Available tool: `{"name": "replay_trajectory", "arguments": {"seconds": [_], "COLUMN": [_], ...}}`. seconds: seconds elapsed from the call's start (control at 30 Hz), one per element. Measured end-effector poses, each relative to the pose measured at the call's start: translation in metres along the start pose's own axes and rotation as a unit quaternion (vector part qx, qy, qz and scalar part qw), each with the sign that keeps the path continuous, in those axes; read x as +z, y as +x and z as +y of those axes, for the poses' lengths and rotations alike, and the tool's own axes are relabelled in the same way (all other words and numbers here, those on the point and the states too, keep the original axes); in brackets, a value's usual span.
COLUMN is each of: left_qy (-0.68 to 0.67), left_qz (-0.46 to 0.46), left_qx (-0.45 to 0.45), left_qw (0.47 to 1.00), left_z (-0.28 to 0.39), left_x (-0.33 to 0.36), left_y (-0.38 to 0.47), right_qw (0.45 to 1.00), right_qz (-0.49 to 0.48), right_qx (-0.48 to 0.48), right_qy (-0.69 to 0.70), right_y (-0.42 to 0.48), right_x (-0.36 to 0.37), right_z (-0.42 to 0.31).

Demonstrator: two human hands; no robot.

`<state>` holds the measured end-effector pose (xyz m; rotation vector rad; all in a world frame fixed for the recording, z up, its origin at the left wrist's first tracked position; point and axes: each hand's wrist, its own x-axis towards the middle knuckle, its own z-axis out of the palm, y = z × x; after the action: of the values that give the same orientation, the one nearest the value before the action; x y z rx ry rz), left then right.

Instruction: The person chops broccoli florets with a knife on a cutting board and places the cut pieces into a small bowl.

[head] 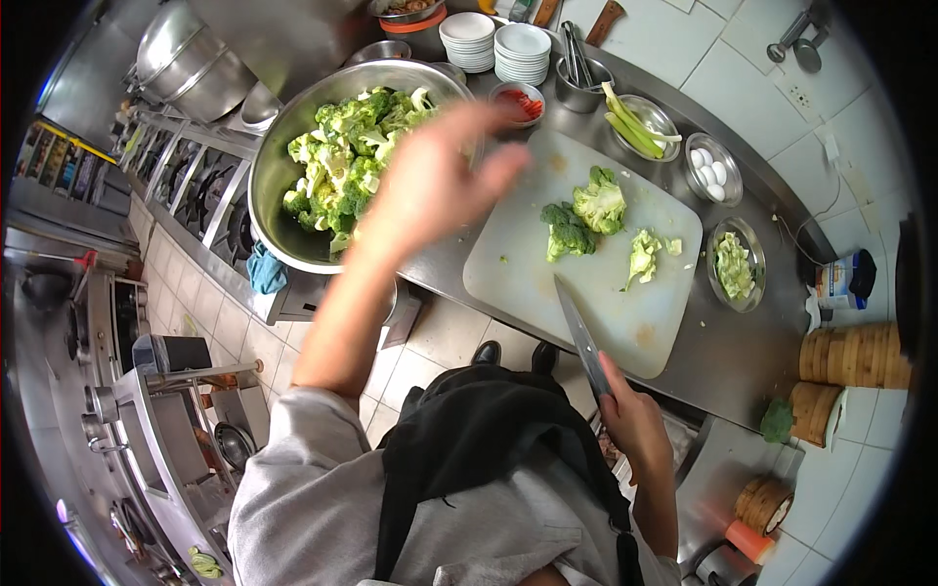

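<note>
My left hand (454, 168), blurred, is held over the right rim of a large steel bowl (265, 212) of broccoli florets (344, 154). Its fingers are apart and nothing shows in it. My right hand (630, 417) grips a kitchen knife (581, 329), its tip over the near edge of a white cutting board (513, 286). Two larger broccoli pieces (571, 234) lie side by side on the board, left of a pale trimmed piece (643, 258) and small scraps. A steel bowl of cut stem pieces (735, 267) stands right of the board.
Along the back are stacked white dishes (467, 40), a bowl of red slices (518, 104), a container with tongs (582, 80), a bowl with green stalks (637, 128) and a bowl of eggs (709, 172). Bamboo steamers (854, 357) stand right; a gas stove (198, 187) is left.
</note>
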<state>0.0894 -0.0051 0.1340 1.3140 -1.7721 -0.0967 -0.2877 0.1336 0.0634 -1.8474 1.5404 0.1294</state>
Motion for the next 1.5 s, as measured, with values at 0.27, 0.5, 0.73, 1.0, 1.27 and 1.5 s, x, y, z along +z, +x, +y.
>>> {"name": "replay_trajectory", "arguments": {"seconds": [0.27, 0.5, 0.73, 1.0, 1.27, 1.5], "left_qy": [-0.034, -0.007, -0.001, 0.028, 0.04, 0.077], "left_qz": [-0.227, -0.334, -0.337, -0.36, -0.372, -0.399], "left_qx": [0.045, -0.025, -0.07, -0.076, -0.084, -0.065], "left_qw": [0.972, 0.942, 0.939, 0.929, 0.924, 0.911], "left_z": [-0.034, -0.03, -0.03, -0.017, 0.008, 0.01], "left_x": [0.147, 0.126, 0.134, 0.137, 0.149, 0.167], "left_y": [-0.075, -0.036, -0.032, -0.028, -0.032, -0.031], "right_qw": [1.0, 0.994, 0.987, 0.972, 0.961, 0.963], "right_qz": [0.012, 0.086, 0.121, 0.164, 0.183, 0.148], "right_qx": [-0.028, -0.064, -0.078, -0.096, -0.09, -0.063], "right_qy": [-0.001, -0.026, -0.077, -0.141, -0.188, -0.217], "right_y": [-0.01, -0.016, -0.017, -0.018, -0.016, -0.003], "right_x": [0.002, 0.003, 0.001, -0.002, 0.008, 0.009], "right_z": [0.006, -0.004, -0.005, -0.012, -0.008, -0.015]}}
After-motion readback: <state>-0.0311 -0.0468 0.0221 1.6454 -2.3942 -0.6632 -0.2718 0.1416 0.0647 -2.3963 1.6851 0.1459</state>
